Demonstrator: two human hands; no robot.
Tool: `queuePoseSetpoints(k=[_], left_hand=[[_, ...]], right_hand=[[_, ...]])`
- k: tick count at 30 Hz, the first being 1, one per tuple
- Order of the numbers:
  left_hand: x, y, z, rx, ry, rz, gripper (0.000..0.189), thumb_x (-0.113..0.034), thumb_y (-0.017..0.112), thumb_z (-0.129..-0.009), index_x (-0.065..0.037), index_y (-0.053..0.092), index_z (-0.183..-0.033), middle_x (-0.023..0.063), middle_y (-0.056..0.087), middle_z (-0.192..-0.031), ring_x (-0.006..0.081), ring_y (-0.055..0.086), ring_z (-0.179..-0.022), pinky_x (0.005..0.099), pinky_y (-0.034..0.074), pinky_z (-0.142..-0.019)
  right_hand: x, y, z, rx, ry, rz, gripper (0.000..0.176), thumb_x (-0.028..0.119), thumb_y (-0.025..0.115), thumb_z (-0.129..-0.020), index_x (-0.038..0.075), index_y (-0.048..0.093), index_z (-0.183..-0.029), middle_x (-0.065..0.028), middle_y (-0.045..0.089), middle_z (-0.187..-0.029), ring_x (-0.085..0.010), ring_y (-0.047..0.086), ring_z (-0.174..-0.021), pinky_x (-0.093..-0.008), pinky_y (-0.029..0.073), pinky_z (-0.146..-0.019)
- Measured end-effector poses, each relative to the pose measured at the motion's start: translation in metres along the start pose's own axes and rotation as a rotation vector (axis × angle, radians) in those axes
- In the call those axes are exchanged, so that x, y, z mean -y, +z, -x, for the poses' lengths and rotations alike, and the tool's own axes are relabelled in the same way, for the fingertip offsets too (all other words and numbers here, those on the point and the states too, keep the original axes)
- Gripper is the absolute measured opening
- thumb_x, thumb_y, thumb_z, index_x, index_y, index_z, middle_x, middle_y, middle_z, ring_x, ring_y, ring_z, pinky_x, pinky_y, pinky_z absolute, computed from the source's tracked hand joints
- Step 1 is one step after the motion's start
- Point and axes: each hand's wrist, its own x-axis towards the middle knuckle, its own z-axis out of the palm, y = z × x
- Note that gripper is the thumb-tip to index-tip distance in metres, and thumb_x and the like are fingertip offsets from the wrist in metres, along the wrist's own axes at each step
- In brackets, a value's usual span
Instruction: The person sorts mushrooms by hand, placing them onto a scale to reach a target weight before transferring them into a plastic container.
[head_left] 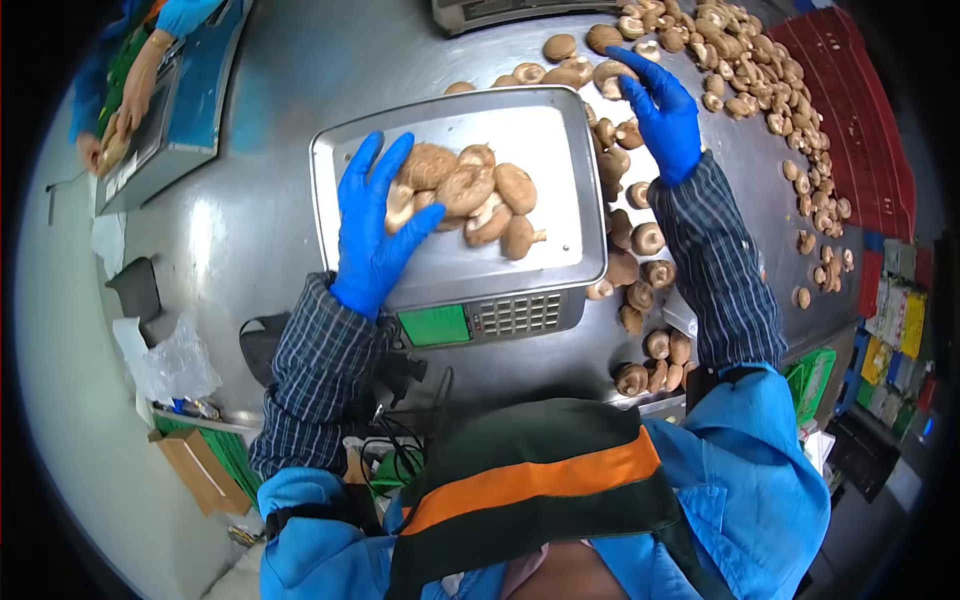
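Note:
My left hand (375,225), in a blue glove, is over the near left side of a metal weighing pan (565,200). Its fingers and thumb are spread beside a pile of brown mushrooms (466,190), the thumb reaching over a lower one. The pan belongs to a scale with a green display (434,325) and a keypad. My right hand (665,115), gloved in blue too, is beyond the pan's far right corner. Its fingers are stretched apart, with the tips right at a single mushroom (610,75) on the steel table.
Loose mushrooms (640,240) line the pan's right side, and a large heap (745,60) spreads toward a red crate (850,110). Another device (480,12) stands at the back edge. At the far left, another person's hand (140,90) is over a second scale (195,100). Clear plastic (180,365) lies front left.

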Motion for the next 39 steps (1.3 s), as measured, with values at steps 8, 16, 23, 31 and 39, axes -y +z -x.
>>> queuePoseSetpoints(k=[8, 16, 23, 31, 39], left_hand=[[0.027, -0.003, 0.017, -0.062, -0.041, 0.274, 0.051, -0.030, 0.055, -0.091, -0.006, 0.044, -0.134, 0.0193, 0.039, -0.138, 0.0321, 0.036, -0.129, 0.0404, 0.027, -0.108], [0.040, 0.003, 0.028, -0.101, -0.146, 0.663, 0.048, -0.035, 0.042, -0.098, -0.002, 0.045, -0.132, 0.0145, 0.047, -0.132, 0.0237, 0.044, -0.122, 0.0341, 0.033, -0.104], [0.042, -0.015, 0.033, -0.157, -0.094, 0.423, 0.044, -0.030, 0.051, -0.095, -0.003, 0.048, -0.129, 0.0167, 0.048, -0.130, 0.0282, 0.045, -0.122, 0.0359, 0.033, -0.104], [0.040, -0.052, 0.064, -0.057, -0.151, 0.392, 0.061, -0.032, 0.062, -0.087, -0.012, 0.038, -0.139, 0.0109, 0.042, -0.138, 0.0288, 0.042, -0.121, 0.0400, 0.032, -0.104], [0.035, -0.061, 0.066, 0.096, -0.274, 0.392, 0.080, -0.032, 0.074, -0.077, -0.015, 0.031, -0.143, 0.0159, 0.039, -0.140, 0.0343, 0.041, -0.125, 0.0435, 0.035, -0.103]], right_hand=[[0.140, 0.076, 0.042, 0.373, -0.616, 0.254, 0.042, 0.019, 0.060, -0.083, 0.014, 0.054, -0.124, -0.0088, 0.064, -0.105, -0.0260, 0.061, -0.086, -0.0361, 0.049, -0.074], [0.118, 0.135, 0.062, 0.630, -0.913, 0.634, 0.041, 0.015, 0.054, -0.082, 0.019, 0.056, -0.122, -0.0026, 0.051, -0.127, -0.0194, 0.055, -0.106, -0.0364, 0.044, -0.088], [0.148, 0.097, 0.066, 0.526, -0.660, 0.587, 0.059, 0.019, 0.064, -0.076, 0.029, 0.047, -0.131, -0.0076, 0.053, -0.127, -0.0275, 0.050, -0.119, -0.0517, 0.034, -0.102], [0.114, 0.009, 0.093, 0.076, -0.134, 0.081, 0.049, 0.004, 0.062, -0.080, 0.008, 0.052, -0.128, -0.0105, 0.055, -0.124, -0.0233, 0.050, -0.115, -0.0352, 0.037, -0.100], [0.056, 0.003, 0.142, 0.109, 0.369, -0.329, 0.060, 0.002, 0.064, -0.081, 0.008, 0.042, -0.137, -0.0147, 0.049, -0.127, -0.0218, 0.050, -0.112, -0.0304, 0.044, -0.094]])
